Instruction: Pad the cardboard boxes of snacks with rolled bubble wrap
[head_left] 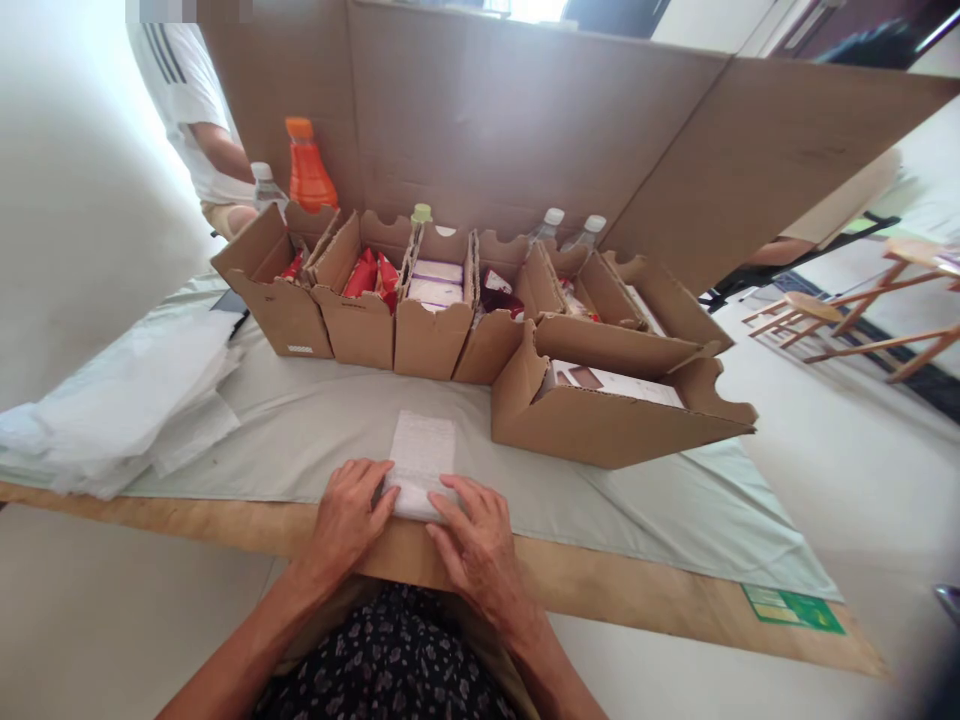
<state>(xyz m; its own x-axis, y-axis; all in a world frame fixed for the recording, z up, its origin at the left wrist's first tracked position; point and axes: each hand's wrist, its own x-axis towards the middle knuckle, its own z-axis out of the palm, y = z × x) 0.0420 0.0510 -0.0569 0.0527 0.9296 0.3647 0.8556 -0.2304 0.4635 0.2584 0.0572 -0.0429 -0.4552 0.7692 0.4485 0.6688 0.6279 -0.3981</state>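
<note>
A white piece of what looks like bubble wrap (422, 455), folded into a flat strip, lies near the table's front edge. Its near end is thicker. My left hand (352, 520) holds the left side of this near end with bent fingers and thumb. On the right side, my right hand (476, 540) grips the same end, its fingertips on top and its thumb at the front edge. Whether anything is inside the wrap is hidden. Straight ahead stand several cardboard file boxes, one with white-and-purple packs (437, 285) in it.
A pile of loose white wrap sheets (142, 385) lies at left. An angled cardboard box (577, 430) stands at right, with a white box (615, 383) inside. Behind the row are an orange bottle (309, 170) and a tall cardboard panel (510, 120). A person's arm (221, 150) shows at left.
</note>
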